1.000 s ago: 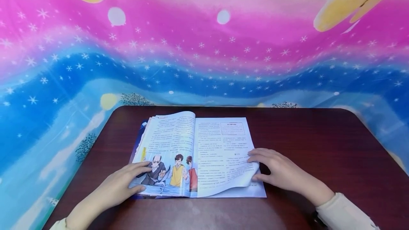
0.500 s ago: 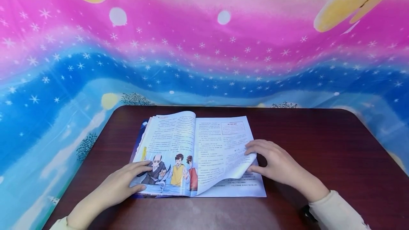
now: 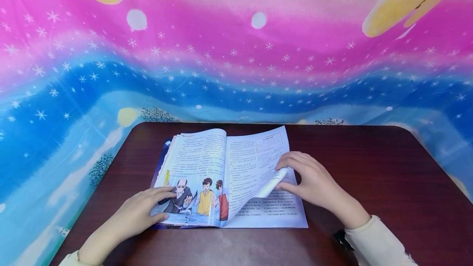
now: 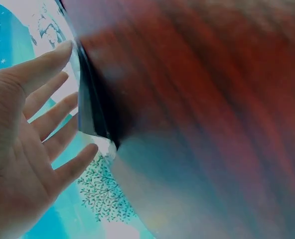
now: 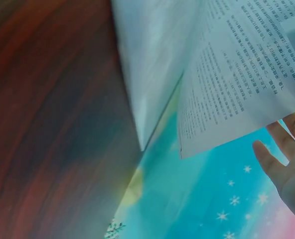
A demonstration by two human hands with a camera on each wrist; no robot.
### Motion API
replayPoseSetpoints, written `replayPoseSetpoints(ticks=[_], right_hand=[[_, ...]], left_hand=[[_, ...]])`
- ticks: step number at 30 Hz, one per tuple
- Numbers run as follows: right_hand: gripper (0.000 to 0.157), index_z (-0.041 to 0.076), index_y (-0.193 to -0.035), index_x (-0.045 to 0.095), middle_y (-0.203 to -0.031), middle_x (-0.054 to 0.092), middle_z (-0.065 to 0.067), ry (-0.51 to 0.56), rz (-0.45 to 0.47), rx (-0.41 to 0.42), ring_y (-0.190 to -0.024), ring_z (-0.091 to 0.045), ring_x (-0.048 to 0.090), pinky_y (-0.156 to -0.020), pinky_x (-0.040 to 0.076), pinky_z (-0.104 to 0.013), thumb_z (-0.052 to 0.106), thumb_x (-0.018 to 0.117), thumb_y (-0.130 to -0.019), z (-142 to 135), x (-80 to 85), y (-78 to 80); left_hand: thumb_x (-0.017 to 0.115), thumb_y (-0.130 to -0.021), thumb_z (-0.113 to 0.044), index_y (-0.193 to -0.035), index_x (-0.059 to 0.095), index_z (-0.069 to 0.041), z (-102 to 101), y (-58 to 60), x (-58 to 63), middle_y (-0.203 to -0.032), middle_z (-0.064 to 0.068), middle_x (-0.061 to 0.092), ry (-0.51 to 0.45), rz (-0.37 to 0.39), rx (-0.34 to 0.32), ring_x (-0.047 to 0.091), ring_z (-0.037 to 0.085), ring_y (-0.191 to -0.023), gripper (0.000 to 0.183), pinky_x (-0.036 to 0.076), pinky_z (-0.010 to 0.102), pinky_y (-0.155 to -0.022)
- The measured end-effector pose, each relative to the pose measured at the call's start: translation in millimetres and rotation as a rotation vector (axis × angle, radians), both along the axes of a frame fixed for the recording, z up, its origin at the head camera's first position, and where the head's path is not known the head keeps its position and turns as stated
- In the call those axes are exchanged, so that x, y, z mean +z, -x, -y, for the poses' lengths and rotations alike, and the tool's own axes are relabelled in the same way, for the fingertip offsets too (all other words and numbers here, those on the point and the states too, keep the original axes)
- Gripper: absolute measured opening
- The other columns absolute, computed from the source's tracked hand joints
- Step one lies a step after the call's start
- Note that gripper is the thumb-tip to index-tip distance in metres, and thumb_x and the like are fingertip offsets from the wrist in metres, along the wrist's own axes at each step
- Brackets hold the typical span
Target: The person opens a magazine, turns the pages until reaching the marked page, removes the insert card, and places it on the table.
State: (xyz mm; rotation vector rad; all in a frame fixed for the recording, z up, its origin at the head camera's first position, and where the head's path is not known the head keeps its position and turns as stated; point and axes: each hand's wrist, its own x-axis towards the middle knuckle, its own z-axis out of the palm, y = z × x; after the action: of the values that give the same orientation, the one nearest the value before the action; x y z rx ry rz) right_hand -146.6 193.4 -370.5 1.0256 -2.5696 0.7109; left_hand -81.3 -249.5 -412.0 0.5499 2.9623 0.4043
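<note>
An illustrated magazine (image 3: 201,167) lies spread on the dark table, its left page printed with text and cartoon figures. My right hand (image 3: 312,182) pinches the outer edge of a right-hand page (image 3: 251,163) between thumb and fingers. That page is lifted and its lower corner curls over, baring another text page (image 3: 284,212) beneath. In the right wrist view the raised page (image 5: 237,74) stands off the stack, with my fingers at its edge. My left hand (image 3: 138,206) rests on the left side, fingers extended over the lower left corner; the left wrist view shows thumb and fingers spread around the magazine's edge (image 4: 90,104).
The dark reddish wooden table (image 3: 369,167) has rounded far corners. Behind and beside it hangs a pink and blue cloth (image 3: 236,65) with snowflakes. A small dark object (image 3: 343,240) shows by the right sleeve (image 3: 375,243).
My right hand has moved left and slightly away from me, drawing the page's edge up and over toward the spine. More of the page beneath shows. The left hand has stayed in place.
</note>
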Motion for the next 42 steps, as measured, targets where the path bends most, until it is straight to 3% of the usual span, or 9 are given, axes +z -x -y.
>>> replayPoseSetpoints(ticks=[7,15,22,26,30,37,42], right_hand=[[0.042,0.021,-0.104,0.068,-0.111,0.064,0.01,0.037,-0.047,0.026,-0.114,-0.015,0.055,-0.1,0.041,-0.04,0.03,0.09,-0.071,13.2,8.8,1.2],[0.043,0.019,-0.104,0.068,-0.112,0.065,0.006,0.054,-0.062,0.025,-0.113,-0.014,0.055,-0.101,0.04,-0.04,0.029,0.092,-0.069,25.5,19.9,-3.4],[0.042,0.019,-0.103,0.069,-0.11,0.064,0.007,0.055,-0.1,0.031,-0.109,-0.014,0.054,-0.099,0.041,-0.036,0.03,0.092,-0.069,36.4,28.0,-5.1],[0.043,0.018,-0.103,0.069,-0.11,0.064,0.006,0.05,-0.115,0.034,-0.11,-0.015,0.054,-0.099,0.041,-0.037,0.033,0.092,-0.069,43.8,32.8,-5.6],[0.044,0.018,-0.101,0.069,-0.11,0.064,0.004,0.056,-0.138,0.052,-0.112,-0.017,0.053,-0.101,0.041,-0.038,0.033,0.093,-0.068,50.0,36.9,-5.9],[0.041,0.016,-0.101,0.069,-0.11,0.063,0.003,0.075,-0.172,0.108,-0.116,-0.018,0.053,-0.104,0.039,-0.037,0.035,0.091,-0.071,57.2,40.9,-4.2],[0.039,0.016,-0.1,0.069,-0.109,0.063,0.002,0.088,-0.192,0.135,-0.117,-0.019,0.053,-0.105,0.039,-0.037,0.037,0.089,-0.073,61.9,43.4,-3.9]], left_hand=[[0.081,-0.083,-0.027,-0.123,0.07,-0.019,-11.2,-0.3,7.4,-0.126,0.005,0.066,-0.026,-0.11,0.008,0.061,0.031,-0.118,0.042,0.048,0.057,-0.094],[0.081,-0.084,-0.03,-0.118,0.073,-0.021,-35.2,2.4,16.4,-0.122,-0.004,0.068,-0.134,-0.246,-0.024,0.063,0.021,-0.115,0.036,0.051,0.05,-0.094],[0.084,-0.081,-0.026,-0.12,0.071,-0.022,-62.1,4.1,26.4,-0.12,-0.012,0.067,-0.299,-0.367,-0.134,0.063,0.011,-0.113,0.041,0.053,0.041,-0.092],[0.082,-0.082,-0.022,-0.125,0.068,-0.018,-81.0,4.7,34.6,-0.128,-0.008,0.064,-0.401,-0.442,-0.214,0.061,0.014,-0.116,0.045,0.053,0.042,-0.093],[0.077,-0.088,-0.027,-0.131,0.064,-0.017,-99.8,3.9,42.3,-0.136,-0.004,0.059,-0.486,-0.461,-0.253,0.059,0.017,-0.121,0.046,0.052,0.044,-0.094],[0.066,-0.095,-0.041,-0.137,0.058,-0.019,-124.4,1.9,47.8,-0.137,-0.003,0.059,-0.562,-0.496,-0.322,0.058,0.016,-0.122,0.048,0.05,0.042,-0.097],[0.063,-0.098,-0.034,-0.135,0.059,-0.015,-136.4,2.7,50.5,-0.132,0.0,0.062,-0.591,-0.55,-0.357,0.061,0.017,-0.117,0.043,0.051,0.041,-0.095]])
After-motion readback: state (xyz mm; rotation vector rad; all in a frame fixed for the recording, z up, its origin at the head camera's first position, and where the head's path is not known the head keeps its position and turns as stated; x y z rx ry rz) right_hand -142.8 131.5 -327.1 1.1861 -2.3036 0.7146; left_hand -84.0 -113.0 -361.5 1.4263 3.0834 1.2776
